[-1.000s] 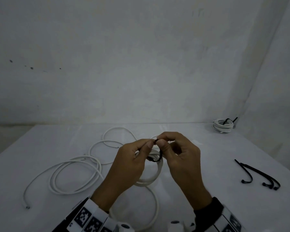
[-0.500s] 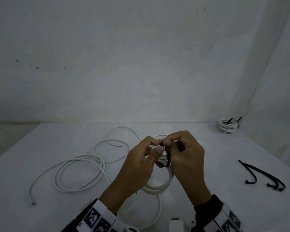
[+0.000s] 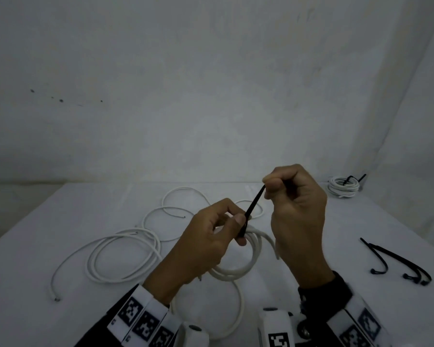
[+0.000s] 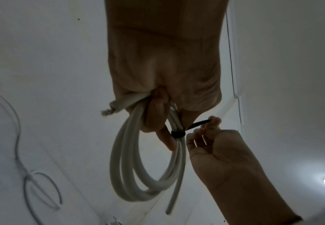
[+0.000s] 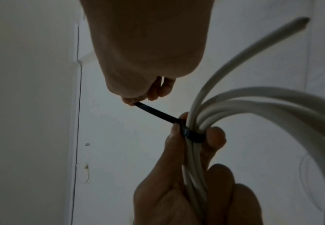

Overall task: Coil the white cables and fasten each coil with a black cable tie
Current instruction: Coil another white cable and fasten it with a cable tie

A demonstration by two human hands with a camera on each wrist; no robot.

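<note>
My left hand (image 3: pixel 237 230) grips a small coil of white cable (image 3: pixel 238 270) above the table, thumb and fingers pinching the strands beside the tie's head. A black cable tie (image 3: pixel 253 209) is looped round the coil's strands; the left wrist view shows its band (image 4: pixel 178 134) snug on the coil (image 4: pixel 123 175). My right hand (image 3: pixel 269 186) pinches the tie's tail and holds it taut, up and to the right. From the right wrist, the tail (image 5: pixel 155 112) runs straight from my right fingertips (image 5: pixel 130 101) to the bundle (image 5: pixel 253 99).
Loose white cables (image 3: pixel 120 259) lie in wide loops on the white table (image 3: pixel 60 221) at left and centre. A tied coil (image 3: pixel 342 187) sits at the back right corner. Several spare black ties (image 3: pixel 398 261) lie at the right. A wall stands close behind.
My right hand has drawn the tie's tail up and to the right, away from my left hand. The tie's loop has closed down onto the coil.
</note>
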